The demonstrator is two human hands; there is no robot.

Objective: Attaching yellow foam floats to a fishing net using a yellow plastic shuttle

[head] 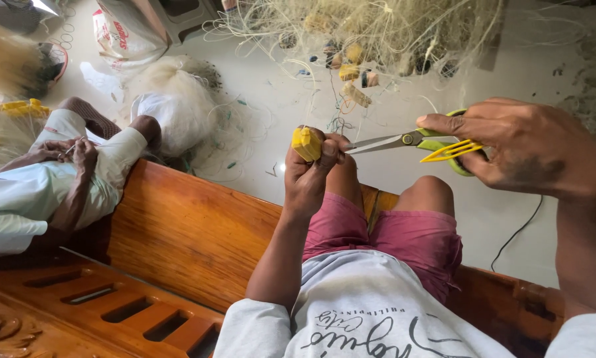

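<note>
My left hand (309, 174) is closed around a small yellow float (306, 143) tied to thin fishing line, held up over my knees. My right hand (520, 149) grips green-handled scissors (411, 140) together with a yellow plastic netting needle (452, 151). The scissor blades point left, their tips almost touching the fingers of my left hand beside the float. A tangled pale fishing net (377, 30) with several floats hangs at the top of the view, and its strands run down toward my hands.
I sit on a carved wooden bench (185, 232) above a light tiled floor (404, 79). Another person (53, 185) sits at the left, hands together on thin line. White bags (172, 106) and net piles lie on the floor; a black cable (517, 232) crosses it at right.
</note>
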